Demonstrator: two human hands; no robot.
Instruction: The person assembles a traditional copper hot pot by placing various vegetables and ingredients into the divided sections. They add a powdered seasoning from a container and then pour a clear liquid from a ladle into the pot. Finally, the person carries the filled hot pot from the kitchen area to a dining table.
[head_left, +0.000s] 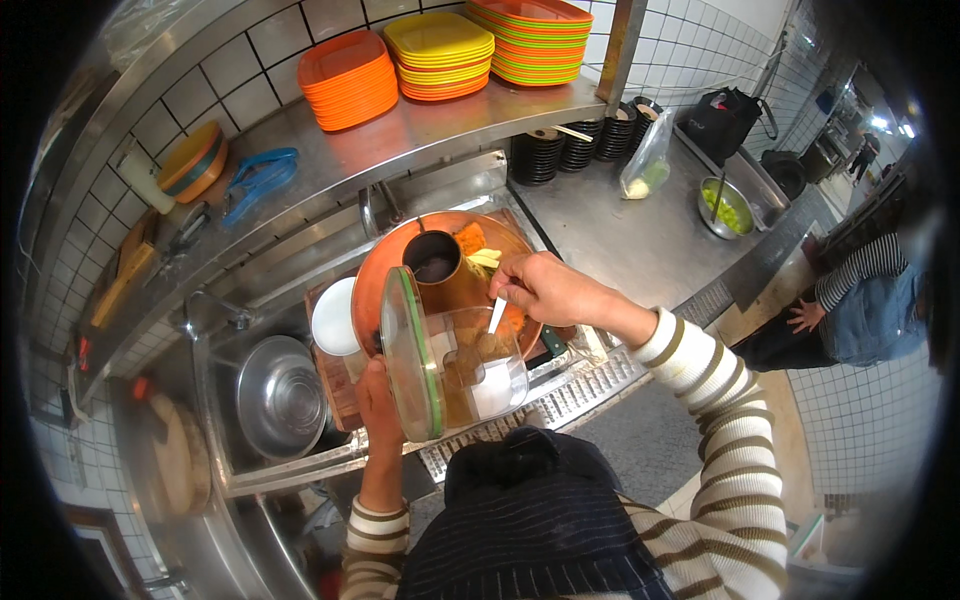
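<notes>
My left hand (379, 405) grips the clear lid with a green seal (412, 360), which stands tilted up at the left side of a clear plastic container (517, 379). Inside the container is brown seasoning (491, 346) beside something white (495, 386). My right hand (544, 289) pinches the handle of a white spoon (496, 315), whose lower end reaches into the container. Partly hidden behind lid and container is a copper hot pot (375, 259) with a central chimney (433, 259). Orange shreds (470, 238) and pale yellow slices (484, 258) lie in its ring.
A white bowl (335, 319) sits left of the pot, near a metal basin (281, 397). A dark knife handle (553, 343) lies to the right. Stacked trays (349, 82) line the shelf. Farther right are a steel bowl of green pieces (726, 208) and another person (862, 300).
</notes>
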